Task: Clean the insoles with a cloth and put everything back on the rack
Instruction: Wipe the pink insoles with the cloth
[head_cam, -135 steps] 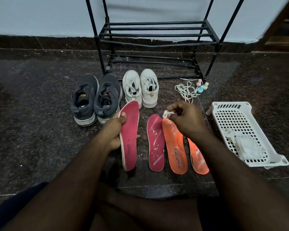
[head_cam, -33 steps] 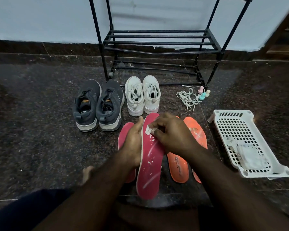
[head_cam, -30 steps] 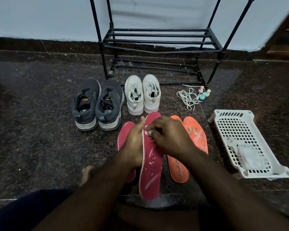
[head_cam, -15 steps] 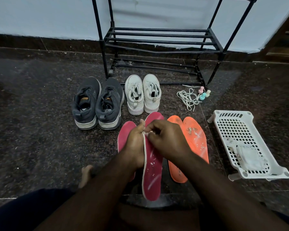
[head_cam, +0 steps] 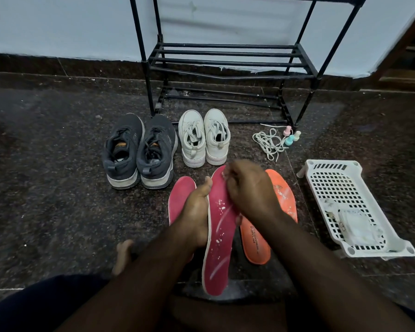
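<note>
My left hand (head_cam: 197, 212) grips a pink insole (head_cam: 219, 238) by its left edge and holds it raised over my lap, toe end away from me. White specks dot its surface. My right hand (head_cam: 249, 190) presses a small white cloth (head_cam: 224, 174) against the insole's toe end; the cloth is almost hidden under curled fingers. A second pink insole (head_cam: 180, 195) lies on the floor to the left. Two orange insoles (head_cam: 255, 245) (head_cam: 283, 192) lie on the right, partly behind my right arm. The black rack (head_cam: 225, 65) stands against the wall.
Dark grey sneakers (head_cam: 139, 152) and white sneakers (head_cam: 204, 137) stand in front of the rack. White laces (head_cam: 267, 143) and small pastel bottles (head_cam: 290, 137) lie near its right leg. A white perforated basket (head_cam: 326, 188) holding a white packet sits at the right. My bare foot (head_cam: 122, 255) rests lower left.
I picked up the pink insole and brought the cloth onto it. In the last second my right hand slid the cloth up from mid-insole to the toe end.
</note>
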Action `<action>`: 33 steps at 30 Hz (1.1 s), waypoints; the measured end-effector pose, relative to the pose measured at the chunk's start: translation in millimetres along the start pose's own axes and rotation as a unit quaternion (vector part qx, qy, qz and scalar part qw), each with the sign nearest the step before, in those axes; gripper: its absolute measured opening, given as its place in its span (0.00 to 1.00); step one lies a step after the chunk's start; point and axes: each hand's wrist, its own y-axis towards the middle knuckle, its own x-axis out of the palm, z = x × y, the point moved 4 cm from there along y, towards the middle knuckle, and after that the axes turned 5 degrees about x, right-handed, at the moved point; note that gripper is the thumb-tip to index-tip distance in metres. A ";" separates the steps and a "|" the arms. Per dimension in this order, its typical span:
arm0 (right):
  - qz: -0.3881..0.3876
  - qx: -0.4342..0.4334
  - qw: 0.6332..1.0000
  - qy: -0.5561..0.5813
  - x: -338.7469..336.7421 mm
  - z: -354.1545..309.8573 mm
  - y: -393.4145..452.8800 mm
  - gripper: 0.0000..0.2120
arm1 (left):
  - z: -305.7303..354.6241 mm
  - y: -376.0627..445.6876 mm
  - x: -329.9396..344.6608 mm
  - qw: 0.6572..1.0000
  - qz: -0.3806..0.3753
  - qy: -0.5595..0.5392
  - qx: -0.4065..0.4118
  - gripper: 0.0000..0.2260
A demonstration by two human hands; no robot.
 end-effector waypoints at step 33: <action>-0.058 -0.038 0.998 -0.006 -9.0 1.3 -1.2 0.10 | 5.4 -1.1 2.6 0.999 -0.034 0.040 0.005 0.27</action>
